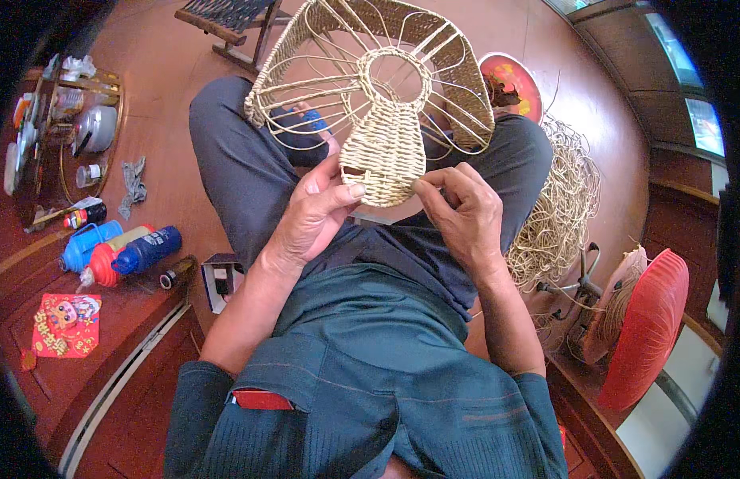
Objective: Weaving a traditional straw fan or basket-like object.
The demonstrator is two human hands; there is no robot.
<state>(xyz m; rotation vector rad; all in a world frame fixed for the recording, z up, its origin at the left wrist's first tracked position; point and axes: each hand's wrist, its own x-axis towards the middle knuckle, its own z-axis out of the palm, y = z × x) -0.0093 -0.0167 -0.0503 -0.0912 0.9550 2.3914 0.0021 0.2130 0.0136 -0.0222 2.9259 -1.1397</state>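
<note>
Wickerwork of pale straw-coloured strands, with a curved woven wall, open spokes and a round centre ring (385,107), spreads just beyond both your hands and above your legs in dark trousers (234,152), its narrow end pointing back between your hands. It looks light for its size and springy. The spokes would probably bend or snag under pressure, so the dense weave seems the safer place to take hold.

To the right of your right hand lies a tangled heap of loose, pale, cord-like strands (557,207). Farther out on that side, nearer your body, is a round, glossy red padded disc (649,327). Ahead of your right hand, past the wickerwork's rim, sits a round red-and-yellow basin (531,78); I cannot make out its brown contents.

Between your hands comes the tightly woven, bulb-shaped pale panel (384,152), likely stiffer than the spokes and rough enough not to slip. Your left hand (314,209) holds its lower left edge, thumb in front, fingers mostly hidden behind. Your right hand (464,211) is narrowed to a pinch at its lower right edge; I cannot tell whether a strand sits there too.

Well left of your left hand lies a dark-blue cylindrical bottle (149,249). Smallest is a dark slot-like gap (355,170) just ahead of your left thumb, probably a weak spot to spare from pulling.
</note>
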